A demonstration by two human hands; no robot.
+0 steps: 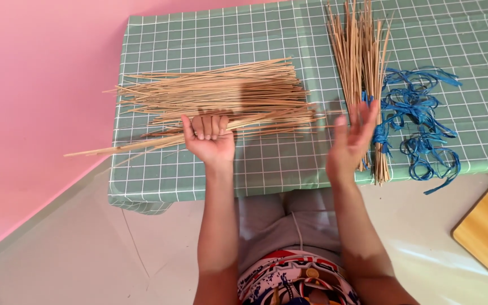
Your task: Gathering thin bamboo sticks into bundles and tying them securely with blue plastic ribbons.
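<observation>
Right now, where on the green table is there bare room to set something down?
Bare cloth above the loose stick pile, and the near edge strip between the left hand and right hand. Crowded around the upright stick bundle and blue ribbons.

Bare checked cloth (289,164) between 2 hands, stick pile (221,93) left, blue ribbons (419,121) (tangled) right

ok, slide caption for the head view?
Left hand grips thin sticks over a green checked table; right hand open beside a tied bundle.
</observation>
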